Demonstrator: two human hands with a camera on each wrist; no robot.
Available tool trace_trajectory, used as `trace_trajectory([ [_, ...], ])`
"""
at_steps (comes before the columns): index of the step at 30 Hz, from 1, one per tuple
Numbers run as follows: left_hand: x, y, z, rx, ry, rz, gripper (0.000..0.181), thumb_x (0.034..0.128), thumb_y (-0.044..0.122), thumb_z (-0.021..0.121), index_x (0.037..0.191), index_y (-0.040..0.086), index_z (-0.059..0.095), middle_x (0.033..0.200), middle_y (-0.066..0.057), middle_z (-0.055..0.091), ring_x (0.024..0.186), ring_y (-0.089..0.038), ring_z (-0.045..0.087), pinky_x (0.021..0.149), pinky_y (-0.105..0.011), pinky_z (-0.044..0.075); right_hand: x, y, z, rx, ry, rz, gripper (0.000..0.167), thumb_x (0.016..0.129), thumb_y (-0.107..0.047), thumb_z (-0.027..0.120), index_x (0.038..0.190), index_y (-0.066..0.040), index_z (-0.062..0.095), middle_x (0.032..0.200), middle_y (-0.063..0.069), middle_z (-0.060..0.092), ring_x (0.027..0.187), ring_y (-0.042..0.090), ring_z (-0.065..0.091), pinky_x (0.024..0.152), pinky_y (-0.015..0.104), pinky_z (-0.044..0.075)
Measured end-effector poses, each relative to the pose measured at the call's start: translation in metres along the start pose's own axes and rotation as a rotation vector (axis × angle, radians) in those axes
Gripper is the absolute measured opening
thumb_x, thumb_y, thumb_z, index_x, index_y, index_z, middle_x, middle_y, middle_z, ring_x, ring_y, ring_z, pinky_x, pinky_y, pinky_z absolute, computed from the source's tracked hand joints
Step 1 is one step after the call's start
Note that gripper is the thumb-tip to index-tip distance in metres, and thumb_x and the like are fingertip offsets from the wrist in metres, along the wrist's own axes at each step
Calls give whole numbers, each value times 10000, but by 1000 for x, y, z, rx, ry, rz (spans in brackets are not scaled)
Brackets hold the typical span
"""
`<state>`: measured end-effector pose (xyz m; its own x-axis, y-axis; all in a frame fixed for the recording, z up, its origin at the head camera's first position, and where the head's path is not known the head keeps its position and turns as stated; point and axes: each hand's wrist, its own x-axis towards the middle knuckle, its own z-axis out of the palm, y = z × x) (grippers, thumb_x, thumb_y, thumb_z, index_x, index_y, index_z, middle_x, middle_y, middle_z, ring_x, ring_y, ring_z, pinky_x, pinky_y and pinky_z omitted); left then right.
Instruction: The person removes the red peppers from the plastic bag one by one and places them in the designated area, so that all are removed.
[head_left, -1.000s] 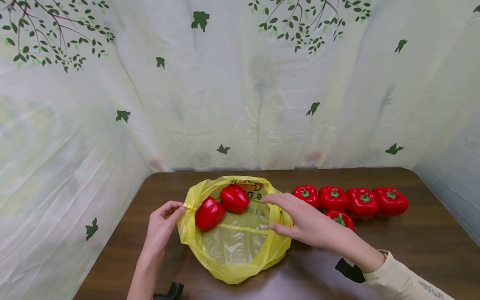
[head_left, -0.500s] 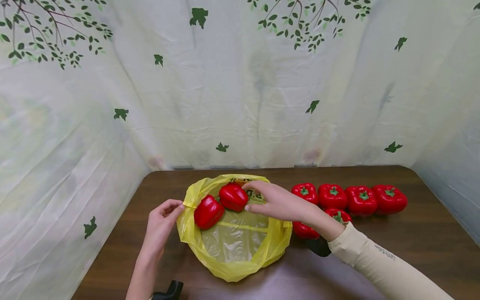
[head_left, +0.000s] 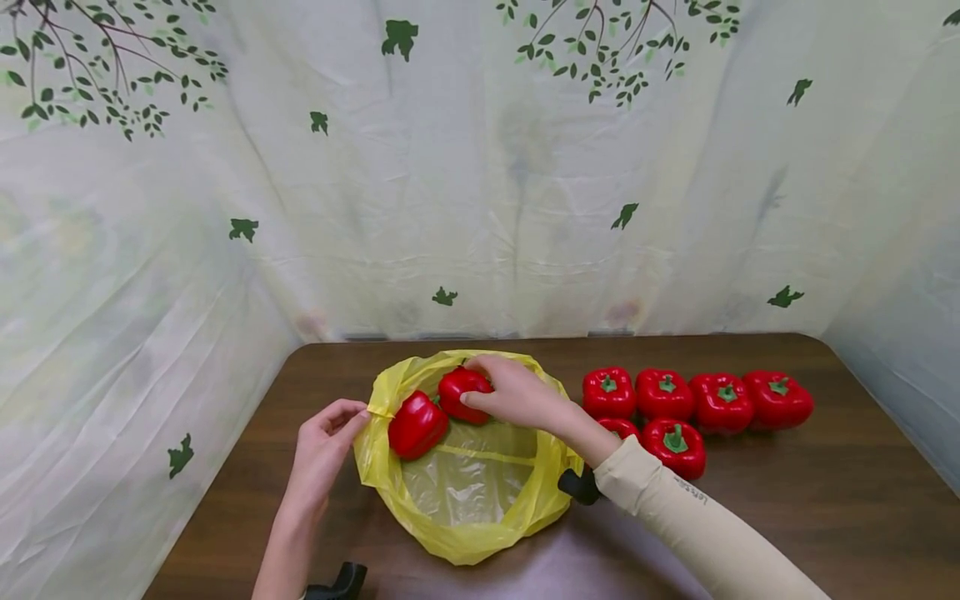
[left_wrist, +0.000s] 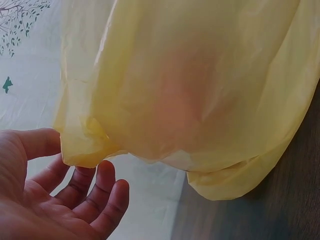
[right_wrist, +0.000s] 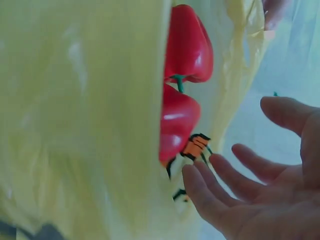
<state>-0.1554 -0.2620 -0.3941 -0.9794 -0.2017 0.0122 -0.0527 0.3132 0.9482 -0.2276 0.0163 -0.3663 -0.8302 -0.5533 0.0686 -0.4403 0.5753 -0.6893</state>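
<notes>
A yellow plastic bag (head_left: 472,542) stands with its mouth spread wide. Two red bell peppers lie inside: one at the left (head_left: 416,427), the other behind it (head_left: 452,395). My left hand (head_left: 321,450) pinches the bag's left rim between thumb and fingers; the left wrist view shows the bag's edge (left_wrist: 87,150) in that hand. Over the bag, my right hand (head_left: 517,396) grips the back pepper, thumb in front and fingers over its far side. In the right wrist view, its fingers (right_wrist: 200,192) look curved beside that pepper (right_wrist: 177,122), contact not clear.
Right of the bag, several red bell peppers sit stem up in two rows on the brown wooden table (head_left: 810,500), among them a front one (head_left: 675,446). My right forearm partly hides another front pepper (head_left: 618,427). A pale curtain (head_left: 487,208) with leaf prints hangs behind.
My right hand has moved left, from above the bag's right rim to the back pepper, and its fingers have closed round it. The left hand keeps its place on the rim.
</notes>
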Motion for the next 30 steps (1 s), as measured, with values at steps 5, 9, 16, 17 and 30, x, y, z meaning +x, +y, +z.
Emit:
trace_trajectory([
  [5, -1, -1, 1, -7, -1, 4, 245, 971, 192, 628, 1103, -13, 647, 1008, -100, 624, 863, -210, 575, 753, -248, 506, 12, 4, 14, 27, 40, 46, 480, 926, -260, 665, 1317, -5, 552, 1250, 127, 604, 1069, 280, 579, 914, 394, 465],
  [9, -2, 0, 1, -2, -7, -6, 255, 973, 201, 625, 1112, -11, 642, 1024, -101, 619, 877, -212, 570, 763, -250, 505, 19, 6, 26, 20, 72, 73, 515, 909, -251, 685, 1345, -24, 533, 1282, 117, 587, 1073, 257, 576, 910, 389, 474],
  [16, -1, 0, -1, 5, 3, -10, 253, 970, 210, 630, 1107, -3, 646, 1009, -94, 615, 871, -211, 552, 747, -263, 482, 27, 9, 38, -44, 100, 99, 619, 884, -291, 726, 1416, -78, 493, 1386, 93, 529, 1178, 283, 512, 924, 407, 471],
  [17, -1, 0, -1, 4, 4, -11, 253, 970, 210, 631, 1107, -3, 646, 1007, -93, 615, 870, -210, 553, 746, -263, 483, 27, 10, 39, -51, 103, 100, 629, 878, -297, 732, 1420, -82, 493, 1393, 98, 522, 1192, 294, 500, 930, 417, 467],
  [30, -1, 0, -1, 4, -1, -24, 266, 975, 219, 626, 1127, 2, 642, 1060, -116, 607, 906, -229, 553, 774, -256, 502, 27, 18, 50, -74, 122, 134, 725, 783, -491, 791, 1370, -131, 563, 1292, 113, 503, 1123, 280, 504, 852, 384, 498],
])
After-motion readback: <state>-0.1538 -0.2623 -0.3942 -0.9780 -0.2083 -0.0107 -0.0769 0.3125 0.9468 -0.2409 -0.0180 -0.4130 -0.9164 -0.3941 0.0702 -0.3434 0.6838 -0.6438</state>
